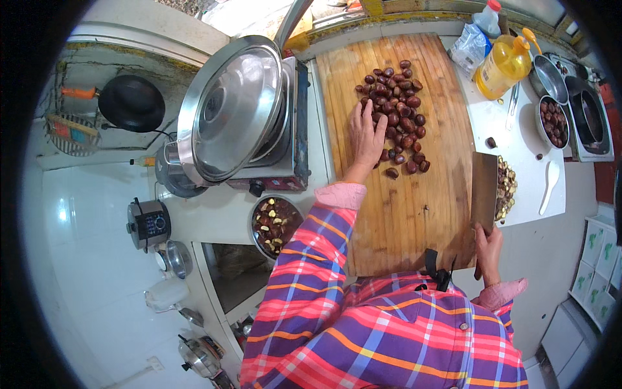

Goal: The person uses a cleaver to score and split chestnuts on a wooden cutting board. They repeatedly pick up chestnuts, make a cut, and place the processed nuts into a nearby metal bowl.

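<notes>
A heap of brown chestnuts (396,104) lies spread over the upper half of a wooden cutting board (403,223). My left hand (368,131) rests at the heap's left edge with fingers apart, touching chestnuts; whether it pinches one is hidden. At the board's right edge my right hand (487,248) grips the handle of a cleaver (484,192), its broad blade pointing away from me. Beyond the blade, a pile of small pale and brown chestnut pieces (506,189) sits on the white counter, partly covered by the blade. One loose chestnut (491,142) lies above the pile.
Left of the board, a large metal lid (235,109) covers a gas stove (301,121). Below it stands a bowl of cut chestnuts (276,224). To the right are a yellow oil bottle (503,68), a bowl of chestnuts (553,121) and a white spoon (550,187).
</notes>
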### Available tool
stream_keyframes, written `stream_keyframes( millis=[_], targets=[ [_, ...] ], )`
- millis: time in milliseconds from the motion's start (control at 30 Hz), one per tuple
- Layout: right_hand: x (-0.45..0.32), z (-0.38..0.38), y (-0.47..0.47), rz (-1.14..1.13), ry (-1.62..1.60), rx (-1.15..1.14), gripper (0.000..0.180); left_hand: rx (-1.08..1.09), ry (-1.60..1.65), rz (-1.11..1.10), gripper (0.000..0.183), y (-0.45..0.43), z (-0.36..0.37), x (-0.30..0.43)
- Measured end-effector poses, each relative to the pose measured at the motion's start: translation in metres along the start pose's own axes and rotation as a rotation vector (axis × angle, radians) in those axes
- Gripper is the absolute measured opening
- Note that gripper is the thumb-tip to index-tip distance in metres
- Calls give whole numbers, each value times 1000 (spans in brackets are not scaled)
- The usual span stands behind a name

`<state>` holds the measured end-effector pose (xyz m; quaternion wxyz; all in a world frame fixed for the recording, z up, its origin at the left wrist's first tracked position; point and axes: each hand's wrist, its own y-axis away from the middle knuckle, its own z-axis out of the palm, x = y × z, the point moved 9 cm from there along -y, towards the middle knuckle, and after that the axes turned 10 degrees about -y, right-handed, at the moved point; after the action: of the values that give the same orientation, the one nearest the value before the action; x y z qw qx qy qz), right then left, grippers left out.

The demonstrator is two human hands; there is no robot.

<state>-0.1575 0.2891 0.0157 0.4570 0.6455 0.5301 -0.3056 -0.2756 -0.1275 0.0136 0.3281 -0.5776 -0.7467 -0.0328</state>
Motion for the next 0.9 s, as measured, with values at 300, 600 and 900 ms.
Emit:
stream_keyframes(
  millis=[300,600,900],
  targets=[
    [14,0,-7,-29,-55,-8,21,44,103,-125,34,45,-58,9],
    [2,-1,-7,-108,7,-30,23,-140,-99,218,45,61,-46,63],
    [10,0,-9,-85,-30,-39,23,-154,566,-237,46,68,-53,57]
  ],
)
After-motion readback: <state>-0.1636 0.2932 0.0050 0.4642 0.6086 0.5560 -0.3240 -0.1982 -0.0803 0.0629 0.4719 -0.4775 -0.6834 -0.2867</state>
